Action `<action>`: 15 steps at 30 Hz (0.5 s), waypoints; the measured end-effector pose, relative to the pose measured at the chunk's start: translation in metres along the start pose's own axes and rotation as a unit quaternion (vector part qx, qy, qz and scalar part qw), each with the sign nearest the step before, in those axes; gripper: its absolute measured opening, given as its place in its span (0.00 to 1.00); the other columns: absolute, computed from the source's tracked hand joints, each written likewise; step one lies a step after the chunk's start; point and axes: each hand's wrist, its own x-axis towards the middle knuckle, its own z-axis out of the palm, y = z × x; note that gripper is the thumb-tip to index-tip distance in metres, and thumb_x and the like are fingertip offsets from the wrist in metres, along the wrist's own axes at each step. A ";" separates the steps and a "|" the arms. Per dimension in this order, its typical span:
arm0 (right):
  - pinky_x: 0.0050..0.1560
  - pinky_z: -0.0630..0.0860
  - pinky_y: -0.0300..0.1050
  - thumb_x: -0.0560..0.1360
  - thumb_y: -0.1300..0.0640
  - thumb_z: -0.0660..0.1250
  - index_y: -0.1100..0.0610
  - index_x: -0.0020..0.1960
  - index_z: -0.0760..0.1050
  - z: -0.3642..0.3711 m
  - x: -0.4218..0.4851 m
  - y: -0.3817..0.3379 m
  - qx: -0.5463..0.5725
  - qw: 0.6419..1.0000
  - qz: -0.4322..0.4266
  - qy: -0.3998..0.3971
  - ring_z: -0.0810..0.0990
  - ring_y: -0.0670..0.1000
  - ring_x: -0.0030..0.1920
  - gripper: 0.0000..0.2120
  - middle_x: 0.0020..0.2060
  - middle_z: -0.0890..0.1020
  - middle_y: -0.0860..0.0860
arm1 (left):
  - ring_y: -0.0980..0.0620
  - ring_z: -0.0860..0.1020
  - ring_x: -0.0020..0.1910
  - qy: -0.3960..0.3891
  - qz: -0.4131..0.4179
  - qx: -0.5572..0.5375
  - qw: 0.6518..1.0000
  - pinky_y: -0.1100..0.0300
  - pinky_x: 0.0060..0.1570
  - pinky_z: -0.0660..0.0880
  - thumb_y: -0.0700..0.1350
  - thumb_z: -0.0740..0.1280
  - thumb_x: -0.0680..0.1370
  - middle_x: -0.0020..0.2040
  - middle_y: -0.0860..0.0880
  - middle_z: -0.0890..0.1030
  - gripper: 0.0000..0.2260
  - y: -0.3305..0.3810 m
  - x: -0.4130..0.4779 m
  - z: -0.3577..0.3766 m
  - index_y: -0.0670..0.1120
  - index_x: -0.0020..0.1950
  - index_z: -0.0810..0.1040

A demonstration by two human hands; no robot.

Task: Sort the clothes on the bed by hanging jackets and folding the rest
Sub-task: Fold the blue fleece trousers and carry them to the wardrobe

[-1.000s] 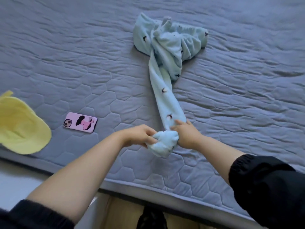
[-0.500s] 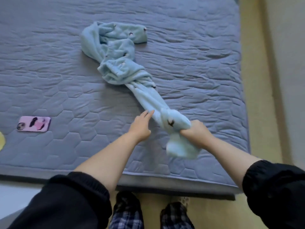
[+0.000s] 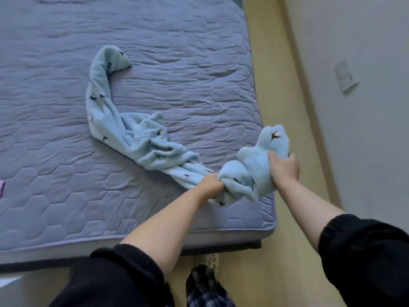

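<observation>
A light blue fleece garment point(image 3: 124, 131) with small dark bird prints lies stretched across the quilted grey-blue bed point(image 3: 177, 74), one end curled up at the far left. Its near end is bunched at the bed's right corner. My left hand point(image 3: 211, 185) grips the twisted fabric low, just above the mattress. My right hand point(image 3: 283, 169) grips the bunched end, raised past the bed's right edge.
The bed's right edge and near corner lie right under my hands, with a wooden floor strip point(image 3: 276, 85) and a wall with a white socket point(image 3: 345, 76) beyond. A sliver of the pink phone point(image 3: 1, 188) shows at the far left. My plaid trouser legs point(image 3: 205, 286) stand below.
The view swung right, so the phone nearly left the frame. The garment was dragged toward the right corner and stretched out. My left hand, flat before, now grips the fabric; my right hand rose.
</observation>
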 end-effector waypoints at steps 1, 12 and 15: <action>0.50 0.70 0.47 0.73 0.50 0.66 0.62 0.62 0.69 -0.004 0.004 0.004 0.004 1.000 -0.002 0.008 0.77 0.60 0.55 0.22 0.57 0.78 0.60 | 0.47 0.79 0.42 -0.047 -0.016 -0.096 0.994 0.60 0.34 0.76 0.46 0.64 0.77 0.43 0.46 0.80 0.07 0.005 -0.003 0.009 0.45 0.52 0.78; 0.66 0.62 0.52 0.75 0.54 0.63 0.62 0.70 0.64 0.058 -0.010 0.034 -0.165 0.970 -0.134 -0.115 0.64 0.60 0.68 0.26 0.68 0.68 0.60 | 0.50 0.74 0.61 0.268 -0.008 0.099 0.958 0.60 0.53 0.69 0.40 0.63 0.76 0.64 0.48 0.77 0.17 -0.066 0.004 -0.070 0.46 0.64 0.75; 0.68 0.61 0.52 0.76 0.53 0.62 0.59 0.72 0.62 0.097 -0.027 0.036 -0.187 0.954 -0.146 -0.183 0.61 0.57 0.70 0.27 0.69 0.66 0.57 | 0.46 0.66 0.68 0.293 -0.024 0.172 0.940 0.56 0.62 0.66 0.39 0.64 0.75 0.70 0.45 0.68 0.20 -0.095 0.005 -0.100 0.45 0.68 0.72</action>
